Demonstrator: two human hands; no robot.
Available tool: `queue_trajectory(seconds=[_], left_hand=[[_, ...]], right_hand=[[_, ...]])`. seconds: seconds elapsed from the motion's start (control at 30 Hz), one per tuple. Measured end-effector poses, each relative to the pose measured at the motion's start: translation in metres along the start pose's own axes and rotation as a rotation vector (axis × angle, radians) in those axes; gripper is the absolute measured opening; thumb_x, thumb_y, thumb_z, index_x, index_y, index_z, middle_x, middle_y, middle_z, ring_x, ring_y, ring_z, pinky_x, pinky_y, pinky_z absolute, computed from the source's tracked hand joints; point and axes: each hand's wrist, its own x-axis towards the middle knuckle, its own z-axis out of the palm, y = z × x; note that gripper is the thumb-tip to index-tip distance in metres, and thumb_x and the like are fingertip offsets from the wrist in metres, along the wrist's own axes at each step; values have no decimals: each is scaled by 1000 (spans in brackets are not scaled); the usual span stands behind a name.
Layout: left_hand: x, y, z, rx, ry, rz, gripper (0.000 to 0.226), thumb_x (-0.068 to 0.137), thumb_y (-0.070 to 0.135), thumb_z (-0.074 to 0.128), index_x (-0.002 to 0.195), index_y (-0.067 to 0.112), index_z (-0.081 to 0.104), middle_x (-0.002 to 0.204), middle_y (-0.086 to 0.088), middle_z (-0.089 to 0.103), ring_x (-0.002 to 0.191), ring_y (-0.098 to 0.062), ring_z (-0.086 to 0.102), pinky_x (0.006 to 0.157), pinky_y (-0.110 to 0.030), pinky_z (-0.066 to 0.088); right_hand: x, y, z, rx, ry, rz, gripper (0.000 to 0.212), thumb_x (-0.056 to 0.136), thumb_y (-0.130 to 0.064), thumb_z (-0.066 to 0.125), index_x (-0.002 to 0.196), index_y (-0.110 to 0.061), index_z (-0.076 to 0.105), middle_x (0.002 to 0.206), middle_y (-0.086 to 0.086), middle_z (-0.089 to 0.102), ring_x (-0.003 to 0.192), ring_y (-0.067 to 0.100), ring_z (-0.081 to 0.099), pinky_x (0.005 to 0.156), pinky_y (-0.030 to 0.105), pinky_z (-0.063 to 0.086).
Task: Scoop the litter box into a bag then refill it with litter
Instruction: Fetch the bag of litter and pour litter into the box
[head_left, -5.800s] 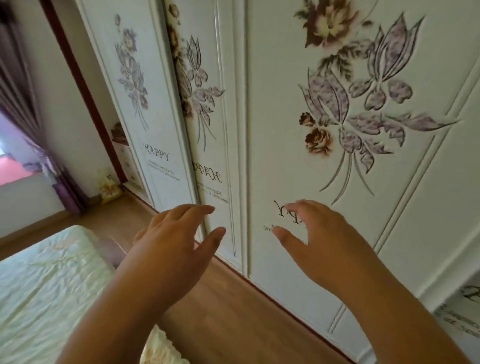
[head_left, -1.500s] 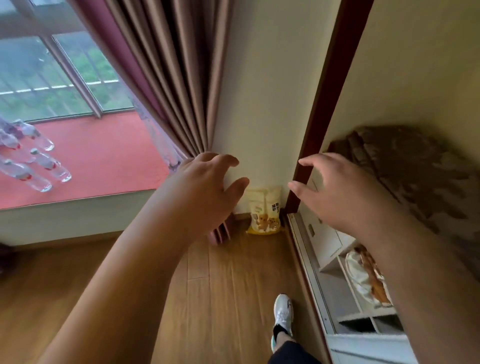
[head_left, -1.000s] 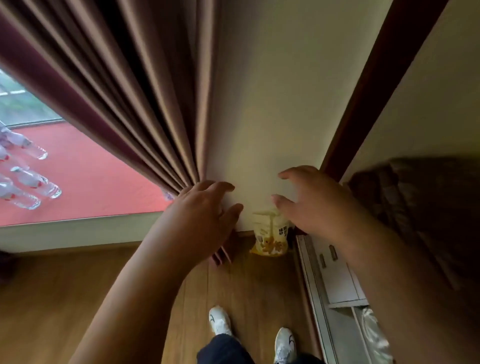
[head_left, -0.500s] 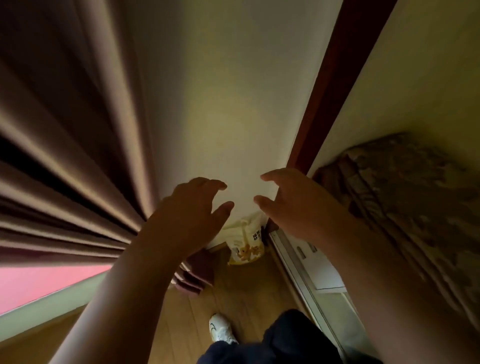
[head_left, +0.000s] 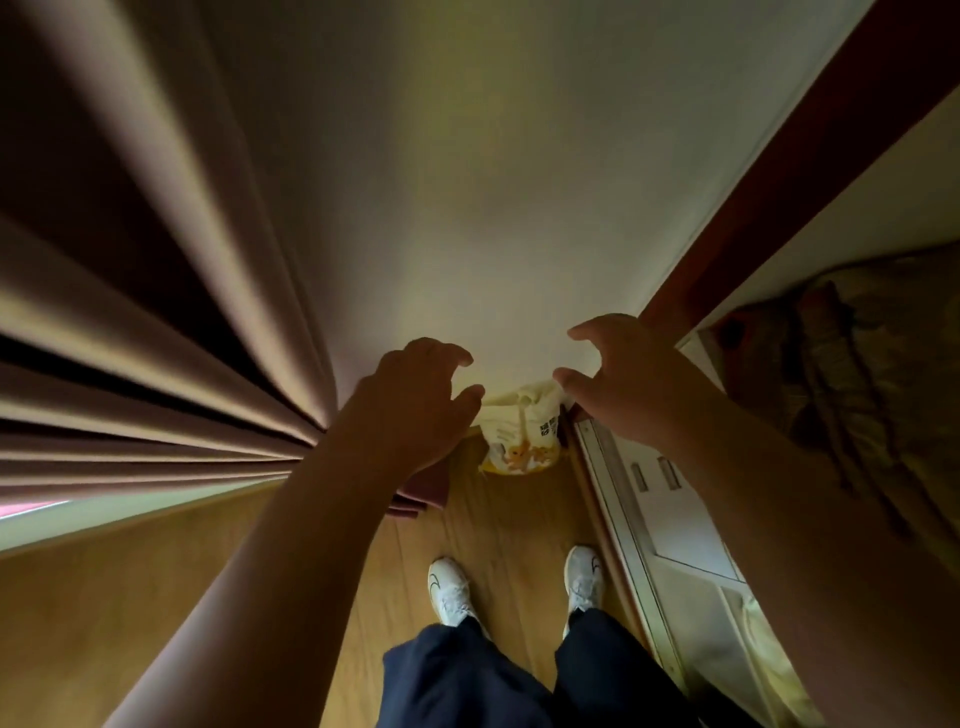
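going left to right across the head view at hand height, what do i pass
curtain → left hand → yellow bag → right hand → dark red door frame → bundle of patterned fabric

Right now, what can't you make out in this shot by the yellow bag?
- Yellow bag, head view: top edges covered by the left hand and right hand; print too small to read.
- Litter box: not in view.
- Wardrobe shelf contents: cut off by the right arm.
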Motion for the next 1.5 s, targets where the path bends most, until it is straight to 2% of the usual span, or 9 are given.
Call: queue_trajectory(seconds=[0.27, 0.47, 0.6, 0.77, 0.97, 1.1, 1.23, 1.4, 1.5], left_hand=[[71, -32, 90, -64, -74, -77, 46, 102, 38, 56, 146, 27, 49, 154, -4, 44, 137, -26, 47, 112, -39, 38], [131, -66, 184, -81, -164, -144, 54, 99, 35, 56, 151, 29, 44, 156, -7, 40, 139, -33, 44, 111, -46, 43], [174, -88, 252, -85, -225, -147, 56, 94, 42, 54, 149, 35, 46, 154, -1, 43, 138, -31, 47, 109, -46, 48], [225, -109, 327, -154, -260, -235, 64, 95, 32, 55, 155, 30, 36, 150, -10, 46, 129, -33, 54, 105, -47, 50], [255, -119, 389, -197, -314, -215, 73, 95, 28, 56, 161, 31, 23, 148, -14, 51, 125, -32, 59, 96, -42, 54], [272, -132, 411, -166, -270, -231, 76, 91, 23, 57, 159, 35, 25, 144, -11, 52, 124, -31, 59, 94, -45, 56], [278, -142, 427, -194, -238, -250, 78, 90, 26, 60, 160, 31, 25, 150, -8, 43, 132, -31, 52, 103, -46, 51], [263, -150, 447, -137, -173, -156, 90, 86, 34, 71, 161, 38, 20, 171, 3, 13, 153, -26, 26, 115, -45, 40], [257, -154, 449, -44, -159, -94, 89, 83, 45, 68, 159, 38, 23, 169, 6, 22, 155, -25, 23, 117, -49, 37]], right_hand=[[86, 57, 99, -33, -202, 32, 62, 96, -40, 61, 150, -22, 40, 157, 3, 37, 140, 24, 44, 112, 40, 40], [146, 98, 185, -59, -335, 71, 69, 97, -32, 61, 157, -17, 31, 160, 9, 34, 143, 30, 40, 112, 36, 36], [177, 124, 243, -37, -347, 70, 72, 94, -26, 62, 157, -18, 30, 157, 9, 39, 134, 29, 50, 102, 35, 47], [218, 161, 311, -4, -364, 52, 78, 97, -32, 61, 161, -20, 18, 165, 5, 25, 139, 26, 46, 87, 28, 43], [266, 195, 367, 30, -369, 126, 80, 97, -39, 61, 161, -19, 16, 166, 7, 21, 136, 31, 49, 107, 40, 46], [293, 205, 394, 77, -384, 169, 90, 94, -31, 67, 161, -16, 10, 166, 8, 19, 129, 33, 56, 97, 44, 54], [304, 203, 414, 48, -395, 236, 58, 96, -23, 61, 146, -5, 36, 137, 14, 53, 97, 26, 62, 73, 35, 53], [272, 196, 414, -162, -446, 205, 30, 105, -18, 46, 126, -4, 62, 125, 18, 65, 116, 31, 62, 93, 35, 49], [248, 187, 404, -184, -446, 232, 35, 97, -13, 60, 131, -7, 59, 123, 16, 65, 116, 32, 62, 99, 42, 51]])
